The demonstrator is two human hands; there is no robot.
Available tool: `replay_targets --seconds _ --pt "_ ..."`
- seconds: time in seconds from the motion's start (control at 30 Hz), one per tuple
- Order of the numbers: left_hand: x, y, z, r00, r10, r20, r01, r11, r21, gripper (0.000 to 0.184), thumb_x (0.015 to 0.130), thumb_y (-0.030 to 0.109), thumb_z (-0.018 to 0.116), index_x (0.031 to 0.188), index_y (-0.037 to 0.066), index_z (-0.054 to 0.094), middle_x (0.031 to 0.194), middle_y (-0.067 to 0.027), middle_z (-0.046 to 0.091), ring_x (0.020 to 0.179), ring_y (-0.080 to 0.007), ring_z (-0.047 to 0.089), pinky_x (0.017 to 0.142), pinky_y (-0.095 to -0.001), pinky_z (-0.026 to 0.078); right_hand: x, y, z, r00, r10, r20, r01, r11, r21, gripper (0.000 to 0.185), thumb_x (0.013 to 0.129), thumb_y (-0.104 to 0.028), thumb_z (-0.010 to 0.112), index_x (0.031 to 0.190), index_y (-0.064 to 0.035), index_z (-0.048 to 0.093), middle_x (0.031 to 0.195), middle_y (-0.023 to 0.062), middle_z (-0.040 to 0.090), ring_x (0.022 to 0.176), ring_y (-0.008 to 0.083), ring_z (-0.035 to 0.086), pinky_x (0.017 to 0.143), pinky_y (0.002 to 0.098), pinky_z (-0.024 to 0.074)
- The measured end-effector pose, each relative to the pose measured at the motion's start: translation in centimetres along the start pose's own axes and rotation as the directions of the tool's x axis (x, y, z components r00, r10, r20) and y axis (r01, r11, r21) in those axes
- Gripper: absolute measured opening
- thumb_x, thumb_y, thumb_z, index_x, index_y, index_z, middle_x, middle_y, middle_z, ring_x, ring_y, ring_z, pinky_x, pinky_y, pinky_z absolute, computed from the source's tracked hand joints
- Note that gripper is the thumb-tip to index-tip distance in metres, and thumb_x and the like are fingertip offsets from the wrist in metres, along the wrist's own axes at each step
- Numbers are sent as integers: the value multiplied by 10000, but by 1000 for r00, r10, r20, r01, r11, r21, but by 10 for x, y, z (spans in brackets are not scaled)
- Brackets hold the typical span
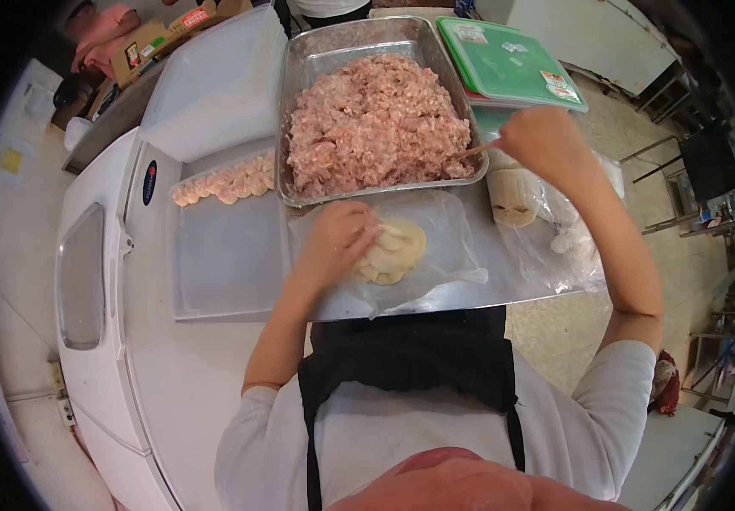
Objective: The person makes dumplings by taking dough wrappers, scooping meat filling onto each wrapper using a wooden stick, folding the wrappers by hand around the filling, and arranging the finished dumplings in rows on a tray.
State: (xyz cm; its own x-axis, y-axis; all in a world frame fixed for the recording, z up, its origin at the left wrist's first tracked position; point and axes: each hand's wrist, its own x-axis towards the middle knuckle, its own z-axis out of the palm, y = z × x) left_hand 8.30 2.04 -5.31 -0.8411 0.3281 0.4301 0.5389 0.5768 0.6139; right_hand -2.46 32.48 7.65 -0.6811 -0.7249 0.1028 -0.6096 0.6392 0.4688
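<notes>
My left hand is closed with its fingertips on the edge of a round dumpling wrapper, at the left side of a fanned pile of pale dumpling wrappers. The pile lies on a clear plastic sheet near the counter's front edge. My right hand grips a thin wooden stick. The stick's far end sits in the right side of the minced meat filling. A deep metal tray holds that filling. What lies beneath my left fingers is partly hidden.
To the left, a plastic tray holds a row of filled dumplings along its back. Stacked translucent trays stand behind it. At right are a wrapped dough-coloured stack, a plastic bag and green-lidded containers. Other people stand at the back.
</notes>
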Motion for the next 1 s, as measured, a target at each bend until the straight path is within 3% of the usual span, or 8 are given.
replay_targets --seconds 0.27,0.47,0.57,0.67,0.77,0.87,0.97,1.0 --pt "-1 1 -16 982 -22 187 -12 984 178 180 775 145 692 931 70 644 927 -99 641 870 -303 609 769 -390 483 -6 -19 7 999 -19 46 19 1000 -4 98 729 -162 642 677 -110 707 685 76 671 668 251 681 547 363 517" --pt "-6 4 -19 958 -138 252 140 990 11 174 800 146 682 957 87 634 918 -104 634 891 -314 604 768 -390 485 -1 -21 24 998 -57 27 58 998 -38 173 783 -232 643 680 -98 683 671 72 652 655 255 661 553 368 500" --pt "-1 1 -15 985 -56 162 57 998 0 160 822 152 673 964 88 633 911 -106 627 876 -296 604 745 -350 490 -4 -40 30 997 -68 29 70 994 -78 253 793 -310 659 666 -93 684 641 76 640 624 258 649 541 376 487" --pt "1 -3 -13 974 -205 94 218 962 -164 130 856 154 656 954 76 623 898 -77 628 835 -208 619 721 -305 489 -7 -20 17 994 -65 -83 66 998 19 279 797 -328 663 656 -88 681 622 75 632 593 263 644 510 370 480" --pt "6 -3 -17 909 -414 49 407 853 -328 111 886 145 639 950 59 612 922 -36 639 814 -128 609 727 -285 486 -2 9 -1 996 18 -90 -14 999 40 280 797 -328 664 651 -90 681 610 70 630 595 259 647 505 363 481" --pt "13 -17 -14 849 -525 57 360 496 -790 118 903 130 637 975 41 607 965 -14 641 846 -95 603 761 -278 493 -1 2 7 997 32 -69 -31 999 4 285 797 -339 663 653 -94 683 610 63 632 617 249 653 519 363 487" --pt "22 5 -15 830 -537 153 311 217 -925 139 910 124 635 1006 31 598 985 -12 640 878 -100 604 803 -257 490 -5 -24 43 999 -42 -11 42 999 -28 271 792 -330 661 656 -97 686 633 66 642 646 246 663 538 366 496" --pt "21 5 -14 859 -500 112 316 345 -884 151 911 132 637 1017 29 608 993 -13 644 893 -96 603 813 -255 489 -4 -33 39 997 -72 18 73 997 -37 262 790 -323 660 657 -98 687 644 69 647 658 246 666 545 367 500"
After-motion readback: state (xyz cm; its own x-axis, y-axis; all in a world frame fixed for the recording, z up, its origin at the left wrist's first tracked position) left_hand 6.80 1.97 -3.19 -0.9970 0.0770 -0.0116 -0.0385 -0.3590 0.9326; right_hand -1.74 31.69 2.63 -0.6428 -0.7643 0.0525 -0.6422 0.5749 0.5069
